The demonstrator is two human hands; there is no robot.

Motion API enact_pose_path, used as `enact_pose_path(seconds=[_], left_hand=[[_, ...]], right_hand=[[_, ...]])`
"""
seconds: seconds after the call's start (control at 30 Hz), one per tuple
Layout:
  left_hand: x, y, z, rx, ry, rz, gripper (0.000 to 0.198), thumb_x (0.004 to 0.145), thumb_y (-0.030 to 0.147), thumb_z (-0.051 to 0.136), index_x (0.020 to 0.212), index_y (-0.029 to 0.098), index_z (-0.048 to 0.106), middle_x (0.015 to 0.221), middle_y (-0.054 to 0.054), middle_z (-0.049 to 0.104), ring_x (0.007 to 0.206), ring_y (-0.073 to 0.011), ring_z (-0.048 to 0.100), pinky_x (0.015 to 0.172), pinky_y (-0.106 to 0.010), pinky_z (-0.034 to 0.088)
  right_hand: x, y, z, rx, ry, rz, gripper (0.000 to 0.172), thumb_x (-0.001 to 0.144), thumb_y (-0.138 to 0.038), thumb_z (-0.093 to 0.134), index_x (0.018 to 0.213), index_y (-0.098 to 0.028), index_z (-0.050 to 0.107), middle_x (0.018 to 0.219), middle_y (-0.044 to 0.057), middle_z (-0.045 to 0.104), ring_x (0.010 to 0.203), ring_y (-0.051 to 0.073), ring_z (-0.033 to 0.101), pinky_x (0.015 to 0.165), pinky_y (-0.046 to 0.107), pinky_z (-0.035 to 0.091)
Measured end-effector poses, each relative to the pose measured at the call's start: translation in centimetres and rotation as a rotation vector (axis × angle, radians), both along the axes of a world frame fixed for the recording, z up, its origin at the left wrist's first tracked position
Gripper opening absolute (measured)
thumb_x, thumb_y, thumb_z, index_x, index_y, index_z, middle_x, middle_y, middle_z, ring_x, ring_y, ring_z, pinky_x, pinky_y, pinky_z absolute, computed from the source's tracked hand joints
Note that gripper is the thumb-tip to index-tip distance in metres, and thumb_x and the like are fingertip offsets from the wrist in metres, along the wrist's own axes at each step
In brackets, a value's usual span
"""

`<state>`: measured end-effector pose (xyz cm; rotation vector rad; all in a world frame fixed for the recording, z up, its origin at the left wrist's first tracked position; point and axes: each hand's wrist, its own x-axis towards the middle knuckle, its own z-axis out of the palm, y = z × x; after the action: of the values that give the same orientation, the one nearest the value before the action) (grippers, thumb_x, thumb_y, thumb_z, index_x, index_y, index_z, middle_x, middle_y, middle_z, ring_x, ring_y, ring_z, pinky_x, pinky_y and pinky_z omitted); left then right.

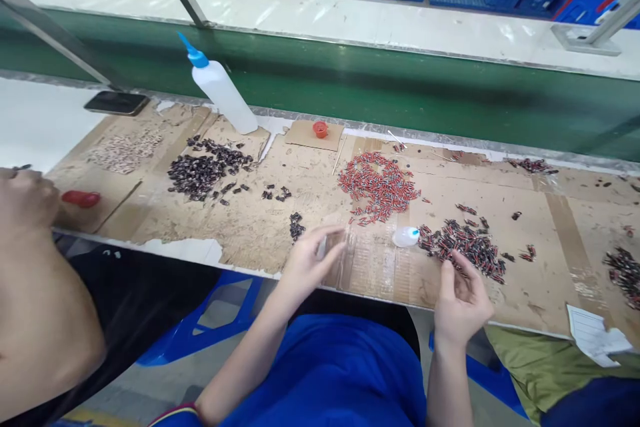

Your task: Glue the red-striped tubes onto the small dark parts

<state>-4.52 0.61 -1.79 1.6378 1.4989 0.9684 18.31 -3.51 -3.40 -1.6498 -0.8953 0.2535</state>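
Observation:
My left hand point(311, 259) hovers over the cardboard near the table's front edge, thumb and index finger apart with nothing seen between them. Just beyond it lies a heap of small red-and-silver parts point(377, 188). My right hand point(463, 300) is at the near side of a pile of black-and-red parts point(470, 245), its thumb and index fingertips close together; whatever they pinch is too small to make out. A small white bottle with a blue tip point(404, 236) lies between my hands. Left of my left hand is a little cluster of black parts point(296, 227).
A large white squeeze bottle point(225, 95) stands at the back left beside a heap of dark parts point(200, 173). A red cap point(320, 129) rests on a cardboard piece. Another person's arm point(35, 267) is at left. A phone point(117, 103) lies behind.

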Motion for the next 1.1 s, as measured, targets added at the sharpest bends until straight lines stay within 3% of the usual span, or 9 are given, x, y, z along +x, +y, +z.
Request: enact_pose_path(seconds=[0.07,0.17,0.27,0.33,0.43,0.53,0.7,0.93,1.1], left_hand=[[-2.2,0.2,-0.1,0.029,0.249,0.102,0.010,0.080,0.021,0.063,0.086,0.022,0.071,0.097,-0.007,0.074,0.102,-0.0276,0.062,0.093,-0.046,0.045],[-3.8,0.1,-0.3,-0.006,0.551,0.238,0.005,0.078,0.022,0.067,0.074,0.022,0.071,0.092,-0.007,0.074,0.102,-0.0325,0.058,0.087,-0.051,0.042],[-3.6,-0.3,-0.6,0.008,0.658,0.234,0.008,0.077,0.022,0.069,0.070,0.023,0.070,0.092,-0.006,0.074,0.101,-0.0329,0.056,0.082,-0.049,0.041],[-3.2,-0.4,-1.0,0.053,0.673,0.210,0.010,0.078,0.019,0.067,0.069,0.023,0.070,0.092,-0.006,0.074,0.103,-0.0325,0.055,0.082,-0.047,0.041],[-3.1,-0.5,-1.6,0.119,0.680,0.166,0.010,0.077,0.014,0.066,0.073,0.022,0.069,0.092,-0.006,0.072,0.104,-0.0322,0.053,0.083,-0.046,0.040],[-3.4,-0.3,-1.9,0.146,0.687,0.124,0.009,0.078,0.013,0.065,0.078,0.021,0.069,0.095,-0.007,0.071,0.104,-0.0319,0.052,0.082,-0.044,0.040],[-3.4,0.2,-1.4,0.192,0.583,0.122,0.012,0.086,0.017,0.059,0.084,0.024,0.069,0.091,-0.005,0.071,0.096,-0.0274,0.055,0.080,-0.041,0.038],[2.5,0.1,-1.7,0.253,0.378,-0.154,0.011,0.091,0.021,0.058,0.089,0.025,0.068,0.088,0.000,0.074,0.090,-0.0192,0.061,0.084,-0.037,0.034],[4.2,-0.2,-3.0,0.322,0.363,-0.181,0.009,0.089,0.023,0.061,0.090,0.026,0.070,0.093,-0.001,0.075,0.100,-0.0215,0.061,0.090,-0.040,0.032]], right_hand=[[0.6,0.6,0.0,0.012,-0.186,0.061,0.030,0.082,-0.034,0.064,0.105,-0.015,0.067,0.111,0.014,0.067,0.105,0.027,0.062,0.091,0.047,0.051],[0.2,1.7,-0.4,-0.015,-0.461,0.226,0.039,0.080,-0.037,0.067,0.113,-0.017,0.063,0.108,0.013,0.067,0.114,0.030,0.054,0.098,0.053,0.044],[-0.9,3.0,-1.2,-0.046,-0.584,0.294,0.052,0.076,-0.047,0.069,0.116,-0.014,0.060,0.108,0.016,0.066,0.117,0.034,0.048,0.097,0.056,0.043],[-1.5,3.7,-1.6,-0.051,-0.593,0.302,0.046,0.076,-0.047,0.068,0.109,-0.016,0.061,0.107,0.015,0.066,0.117,0.034,0.047,0.098,0.056,0.041],[-1.8,4.3,-1.7,-0.075,-0.516,0.344,0.029,0.080,-0.041,0.065,0.099,-0.019,0.061,0.105,0.012,0.067,0.123,0.032,0.045,0.101,0.054,0.040],[-1.5,3.9,-1.5,-0.088,-0.345,0.390,0.027,0.081,-0.039,0.064,0.100,-0.021,0.058,0.107,0.011,0.069,0.124,0.030,0.050,0.100,0.051,0.042],[-1.0,2.6,-2.0,-0.110,0.084,0.422,0.039,0.072,-0.041,0.073,0.102,-0.019,0.060,0.096,0.008,0.072,0.086,0.023,0.069,0.082,0.040,0.055],[-0.6,1.7,-1.8,-0.004,0.353,0.384,0.044,0.057,-0.036,0.084,0.093,-0.020,0.064,0.087,0.005,0.074,0.077,0.021,0.069,0.071,0.034,0.055],[0.5,1.0,-1.7,0.041,0.456,0.337,0.033,0.061,-0.038,0.081,0.083,-0.018,0.067,0.077,0.003,0.072,0.064,0.016,0.065,0.057,0.026,0.049]])
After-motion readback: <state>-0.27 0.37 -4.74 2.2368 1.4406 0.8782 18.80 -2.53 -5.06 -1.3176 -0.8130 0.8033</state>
